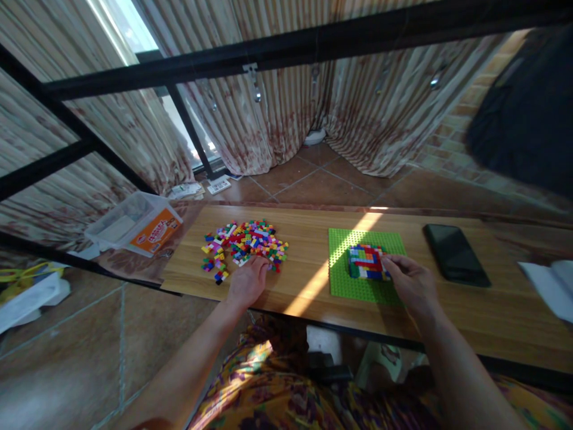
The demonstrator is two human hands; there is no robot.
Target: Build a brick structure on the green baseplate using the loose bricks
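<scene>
A loose pile of small colourful toy bricks [255, 236] lies on the left half of the wooden table. My left hand [248, 280] rests at the pile's near edge, fingers drawn together; anything between them is too small to make out. To the right, a green baseplate [338, 280] carries a low block of joined toy bricks [367, 261] in red, blue, white, green and other colours. At the right side of this block, my right hand [414, 285] pinches a small brick between thumb and fingertips, touching the build. The fingers partly hide that brick.
A black phone [455, 254] lies on the wooden table [304, 233] right of the baseplate. Beyond the table's left end stands a clear plastic box [134, 221] with an orange label. White paper [548, 286] is at the far right. A dark metal bar [286, 57] crosses before the curtains.
</scene>
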